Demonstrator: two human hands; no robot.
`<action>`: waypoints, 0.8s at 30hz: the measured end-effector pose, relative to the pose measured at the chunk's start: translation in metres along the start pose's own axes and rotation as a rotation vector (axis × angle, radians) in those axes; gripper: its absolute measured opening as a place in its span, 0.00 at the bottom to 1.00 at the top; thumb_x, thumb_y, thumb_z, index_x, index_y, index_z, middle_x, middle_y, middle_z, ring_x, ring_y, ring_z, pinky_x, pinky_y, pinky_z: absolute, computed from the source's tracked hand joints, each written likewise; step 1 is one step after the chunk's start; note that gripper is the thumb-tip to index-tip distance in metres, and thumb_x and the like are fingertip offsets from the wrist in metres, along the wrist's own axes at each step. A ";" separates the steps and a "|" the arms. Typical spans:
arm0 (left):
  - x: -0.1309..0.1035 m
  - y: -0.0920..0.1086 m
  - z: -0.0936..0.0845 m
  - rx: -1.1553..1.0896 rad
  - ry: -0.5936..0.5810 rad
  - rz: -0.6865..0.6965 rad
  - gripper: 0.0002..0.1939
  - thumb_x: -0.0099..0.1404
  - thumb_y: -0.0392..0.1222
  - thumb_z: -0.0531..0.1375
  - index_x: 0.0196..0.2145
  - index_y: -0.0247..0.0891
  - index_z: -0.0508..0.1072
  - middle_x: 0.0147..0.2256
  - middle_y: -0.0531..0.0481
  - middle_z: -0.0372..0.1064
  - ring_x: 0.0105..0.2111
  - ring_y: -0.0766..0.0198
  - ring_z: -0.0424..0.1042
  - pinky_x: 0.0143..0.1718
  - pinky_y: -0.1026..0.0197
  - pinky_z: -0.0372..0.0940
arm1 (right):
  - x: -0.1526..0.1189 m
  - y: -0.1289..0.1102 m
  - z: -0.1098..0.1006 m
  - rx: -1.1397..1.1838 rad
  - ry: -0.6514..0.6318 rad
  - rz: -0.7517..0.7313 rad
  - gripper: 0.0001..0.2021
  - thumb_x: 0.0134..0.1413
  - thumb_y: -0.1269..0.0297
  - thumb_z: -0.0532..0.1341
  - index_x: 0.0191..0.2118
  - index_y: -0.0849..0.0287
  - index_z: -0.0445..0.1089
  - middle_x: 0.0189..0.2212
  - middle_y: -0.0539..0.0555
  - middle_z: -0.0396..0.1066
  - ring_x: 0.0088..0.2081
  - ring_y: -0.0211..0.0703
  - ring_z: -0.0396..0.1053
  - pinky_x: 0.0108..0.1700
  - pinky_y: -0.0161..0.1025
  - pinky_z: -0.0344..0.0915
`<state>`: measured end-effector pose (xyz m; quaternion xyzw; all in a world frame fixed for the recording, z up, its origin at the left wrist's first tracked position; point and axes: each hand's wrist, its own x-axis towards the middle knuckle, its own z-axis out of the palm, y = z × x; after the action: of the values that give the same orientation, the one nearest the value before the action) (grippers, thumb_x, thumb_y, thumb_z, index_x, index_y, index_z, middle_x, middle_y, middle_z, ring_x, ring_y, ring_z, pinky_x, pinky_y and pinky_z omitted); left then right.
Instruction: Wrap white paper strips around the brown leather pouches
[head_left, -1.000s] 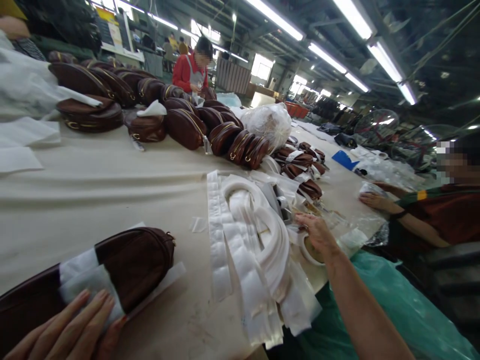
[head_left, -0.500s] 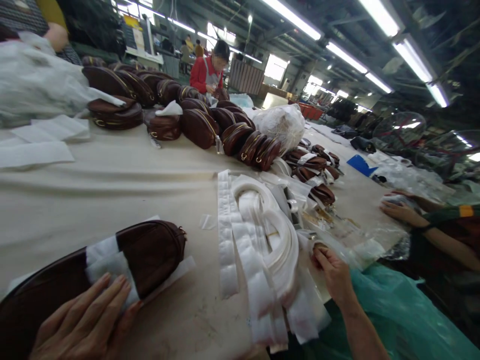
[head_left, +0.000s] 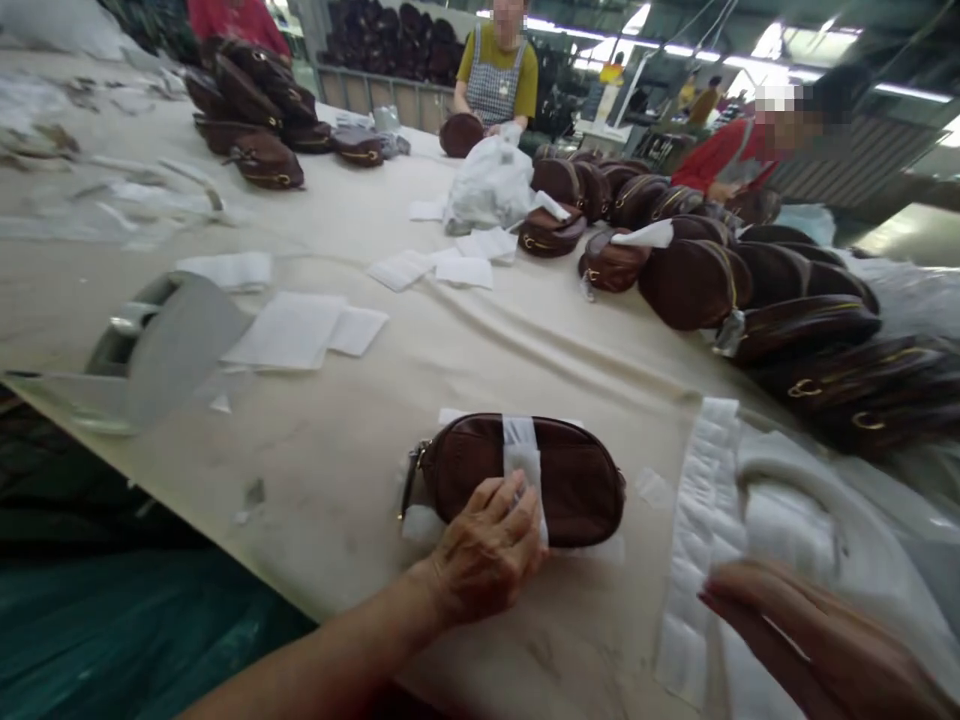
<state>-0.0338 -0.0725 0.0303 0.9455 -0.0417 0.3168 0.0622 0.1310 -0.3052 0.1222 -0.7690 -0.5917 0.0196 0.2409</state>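
A dark brown oval leather bag (head_left: 581,480) lies on the table with white wrapping paper (head_left: 519,432) banded round its middle and more white sheet showing beneath it. My left hand (head_left: 491,545) rests on the band, fingers laid over its overlapping end and pressing it to the bag. A metal zip pull hangs at the bag's left end. To the right, my right hand (head_left: 817,630) hovers over the white padded strips (head_left: 694,560), blurred, its fingertips drawn together. Whatever sits between them is too small to make out.
Brown bags (head_left: 694,270) are piled at the right and more bags (head_left: 255,105) at the back left. White paper sheets (head_left: 289,330) and a grey tape dispenser (head_left: 172,350) lie left. A co-worker in an apron (head_left: 495,75) stands across; another, in red (head_left: 720,160), works behind the pile.
The view has swung left, bringing the whole bag into the middle. My left hand stays on the band. My right hand has left the spot beyond the strips and come nearer the bag.
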 end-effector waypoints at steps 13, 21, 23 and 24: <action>-0.003 -0.002 0.005 -0.017 0.039 -0.014 0.13 0.64 0.39 0.56 0.42 0.28 0.72 0.48 0.38 0.67 0.52 0.47 0.64 0.53 0.49 0.57 | 0.202 -0.010 0.070 -0.192 -0.701 -0.373 0.11 0.57 0.75 0.52 0.27 0.60 0.67 0.24 0.50 0.64 0.27 0.35 0.59 0.31 0.34 0.51; -0.004 -0.004 0.005 -0.028 0.057 -0.007 0.12 0.63 0.39 0.57 0.41 0.29 0.72 0.47 0.39 0.68 0.51 0.46 0.65 0.52 0.50 0.57 | 0.230 0.017 0.083 0.116 -0.808 0.111 0.21 0.42 0.56 0.68 0.42 0.58 0.66 0.21 0.42 0.62 0.23 0.32 0.58 0.26 0.31 0.51; -0.004 -0.004 0.005 -0.022 0.060 0.003 0.12 0.64 0.40 0.56 0.41 0.29 0.72 0.46 0.39 0.68 0.51 0.46 0.65 0.52 0.50 0.57 | 0.233 0.027 0.088 0.174 -0.808 0.189 0.20 0.38 0.53 0.68 0.36 0.59 0.68 0.19 0.41 0.57 0.21 0.31 0.55 0.24 0.31 0.49; -0.004 -0.004 0.005 -0.018 0.062 0.006 0.12 0.64 0.40 0.56 0.41 0.29 0.72 0.46 0.39 0.68 0.51 0.46 0.65 0.52 0.50 0.57 | 0.232 0.032 0.089 0.198 -0.797 0.214 0.18 0.39 0.53 0.68 0.33 0.60 0.68 0.18 0.41 0.56 0.21 0.31 0.54 0.24 0.31 0.49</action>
<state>-0.0332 -0.0689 0.0234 0.9346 -0.0453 0.3457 0.0709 0.2006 -0.0665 0.0901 -0.7314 -0.5509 0.3970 0.0628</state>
